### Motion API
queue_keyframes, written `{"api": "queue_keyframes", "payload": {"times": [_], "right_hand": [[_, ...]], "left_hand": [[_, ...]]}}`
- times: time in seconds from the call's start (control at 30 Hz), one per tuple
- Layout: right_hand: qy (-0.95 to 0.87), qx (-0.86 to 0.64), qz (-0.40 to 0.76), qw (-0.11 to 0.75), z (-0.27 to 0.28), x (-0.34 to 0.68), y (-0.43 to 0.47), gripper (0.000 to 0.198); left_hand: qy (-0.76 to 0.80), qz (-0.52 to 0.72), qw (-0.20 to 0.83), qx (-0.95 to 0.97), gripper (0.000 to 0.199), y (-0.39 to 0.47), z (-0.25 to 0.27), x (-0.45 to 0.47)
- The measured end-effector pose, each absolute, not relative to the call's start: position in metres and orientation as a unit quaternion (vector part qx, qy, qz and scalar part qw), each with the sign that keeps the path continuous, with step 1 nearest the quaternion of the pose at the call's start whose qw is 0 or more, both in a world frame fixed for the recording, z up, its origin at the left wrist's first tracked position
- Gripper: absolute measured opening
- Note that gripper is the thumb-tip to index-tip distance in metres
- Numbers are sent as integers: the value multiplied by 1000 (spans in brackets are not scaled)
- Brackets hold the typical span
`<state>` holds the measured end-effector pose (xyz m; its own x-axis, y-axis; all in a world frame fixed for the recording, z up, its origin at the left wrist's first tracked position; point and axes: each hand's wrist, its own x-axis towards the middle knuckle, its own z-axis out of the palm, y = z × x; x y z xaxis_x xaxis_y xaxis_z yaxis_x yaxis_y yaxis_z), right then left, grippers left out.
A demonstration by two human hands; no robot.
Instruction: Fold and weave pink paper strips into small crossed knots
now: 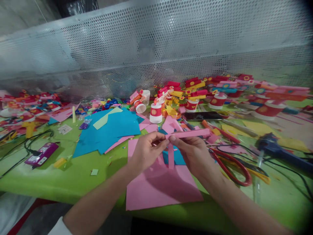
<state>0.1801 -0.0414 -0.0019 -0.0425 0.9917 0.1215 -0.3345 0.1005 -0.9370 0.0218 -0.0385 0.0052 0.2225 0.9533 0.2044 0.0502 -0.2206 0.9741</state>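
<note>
Both my hands meet over a pink paper sheet [161, 191] at the table's front edge. My left hand [148, 147] pinches one end of a pink paper strip [192, 133] between thumb and fingers. My right hand [193, 150] grips the same strip close beside it, thumb on top. From the pinch the strip runs out to the right, and another pink length hangs down toward the sheet; whether they are one piece I cannot tell. Part of the strip is hidden by my fingers. Blue paper [110, 130] lies to the left, with a pale green scrap [107, 118] on it.
Red-handled scissors [231, 166] and a dark blue glue gun [281, 148] with its cord lie at right. Paper cups [156, 113] with coloured paper rolls stand along the back, before a perforated metal panel [171, 39]. A purple power strip [42, 155] lies at left.
</note>
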Motion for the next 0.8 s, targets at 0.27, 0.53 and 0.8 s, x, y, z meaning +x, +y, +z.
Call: {"api": "queue_keyframes", "payload": {"times": [0.27, 0.53, 0.8], "right_hand": [[-480, -375, 532, 587, 0, 174, -42, 16], [-499, -421, 494, 574, -8, 182, -40, 18], [-568, -468, 444, 512, 0, 180, -44, 27]], "left_hand": [[387, 498, 506, 589, 22, -39, 3, 25], [403, 425, 545, 600, 21, -33, 9, 17], [382, 444, 377, 718, 17, -28, 16, 0]]}}
